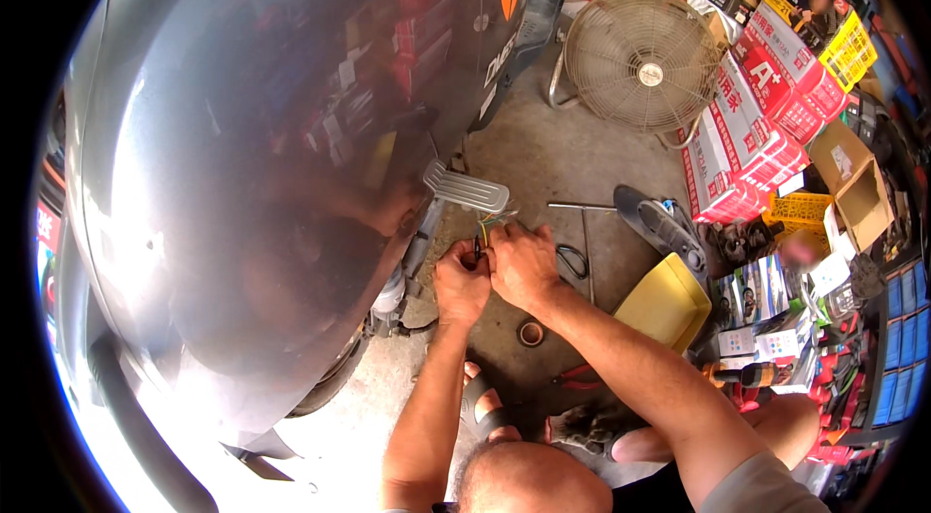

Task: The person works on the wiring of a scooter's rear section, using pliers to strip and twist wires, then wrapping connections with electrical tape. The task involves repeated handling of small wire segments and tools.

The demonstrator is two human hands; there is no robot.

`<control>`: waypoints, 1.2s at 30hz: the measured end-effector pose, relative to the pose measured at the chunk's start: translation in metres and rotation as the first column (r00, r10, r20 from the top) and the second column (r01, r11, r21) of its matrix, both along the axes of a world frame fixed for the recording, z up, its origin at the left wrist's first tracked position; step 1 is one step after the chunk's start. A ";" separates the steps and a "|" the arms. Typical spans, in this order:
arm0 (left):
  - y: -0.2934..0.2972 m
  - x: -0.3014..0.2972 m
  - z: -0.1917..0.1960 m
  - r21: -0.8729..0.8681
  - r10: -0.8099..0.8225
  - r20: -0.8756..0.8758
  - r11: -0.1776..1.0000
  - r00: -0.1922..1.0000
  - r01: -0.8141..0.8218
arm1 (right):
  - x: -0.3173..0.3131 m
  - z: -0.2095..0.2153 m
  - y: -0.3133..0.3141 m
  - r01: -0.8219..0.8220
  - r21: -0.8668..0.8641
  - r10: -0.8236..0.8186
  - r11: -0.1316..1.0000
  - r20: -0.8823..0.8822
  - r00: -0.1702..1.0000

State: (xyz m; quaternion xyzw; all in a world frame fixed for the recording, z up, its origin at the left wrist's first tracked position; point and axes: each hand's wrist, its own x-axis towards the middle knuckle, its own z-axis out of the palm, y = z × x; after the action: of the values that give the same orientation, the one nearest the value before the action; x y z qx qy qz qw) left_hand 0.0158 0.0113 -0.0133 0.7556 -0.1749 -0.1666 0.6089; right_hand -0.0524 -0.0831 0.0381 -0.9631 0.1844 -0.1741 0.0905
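My left hand point(460, 286) and my right hand point(524, 267) meet below a ribbed metal footrest point(465, 187) on a dark grey vehicle panel point(281, 135). Thin yellow and green wires point(485, 227) come down to my fingers. In a pinch, my left hand holds a small dark piece point(477, 248), whose kind I cannot make out. The fingers of my right hand are closed at the wires, partly hiding them. Beside my right hand, scissors with black handles point(572, 261) lie on the floor.
A roll of tape point(530, 333), red-handled pliers point(579, 377) and a yellow tray point(664, 304) lie on the concrete floor. A long metal T-shaped tool point(586, 232) rests near a dark plastic cover point(659, 227). Further off stand a round fan point(621, 52) and stacked red-and-white boxes point(742, 140).
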 end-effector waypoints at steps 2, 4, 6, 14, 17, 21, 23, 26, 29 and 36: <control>0.003 0.001 0.002 0.004 -0.002 0.011 1.000 1.000 0.002 | 0.003 -0.001 0.003 0.028 0.088 -0.032 0.996 0.036 0.999; 0.001 -0.006 0.017 0.022 -0.012 0.023 1.000 1.000 0.012 | 0.001 -0.007 0.000 0.115 0.260 -0.123 0.959 0.012 0.992; 0.001 -0.006 0.018 0.037 -0.011 0.053 0.999 0.999 0.009 | 0.005 -0.015 -0.001 0.193 0.427 -0.205 0.883 -0.019 0.979; 0.003 -0.001 0.001 0.038 0.001 0.193 0.999 0.981 -0.009 | 0.021 -0.042 -0.012 0.229 0.948 -0.360 -0.221 -0.297 0.884; 0.000 -0.005 0.004 0.047 0.002 0.192 0.999 0.981 -0.011 | 0.015 -0.034 -0.020 0.231 0.912 -0.257 -0.340 -0.326 0.910; 0.002 -0.005 0.004 0.047 0.015 0.215 0.999 0.976 -0.026 | 0.000 -0.012 -0.022 0.294 0.936 -0.220 -0.194 -0.334 0.917; 0.001 -0.007 0.006 0.049 0.008 0.205 0.999 0.979 -0.018 | -0.008 -0.029 -0.019 0.114 0.870 -0.276 0.480 0.027 0.961; 0.005 -0.002 0.003 0.033 0.031 0.242 0.999 0.970 -0.040 | -0.015 -0.010 -0.008 -0.106 0.376 0.017 0.920 0.232 0.973; 0.005 -0.002 0.002 0.020 0.031 0.224 0.999 0.974 -0.036 | -0.016 0.001 -0.009 -0.181 0.048 0.174 0.982 0.119 0.977; 0.004 -0.006 0.012 0.055 0.010 0.205 0.998 0.979 -0.022 | -0.009 -0.004 -0.019 -0.230 0.023 0.226 0.973 0.127 0.966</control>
State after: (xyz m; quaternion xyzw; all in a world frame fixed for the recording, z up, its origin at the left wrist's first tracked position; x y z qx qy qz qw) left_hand 0.0101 0.0152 -0.0018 0.7872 -0.2257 -0.0878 0.5672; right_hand -0.0617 -0.1023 0.0337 -0.9633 0.0697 -0.2183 0.1394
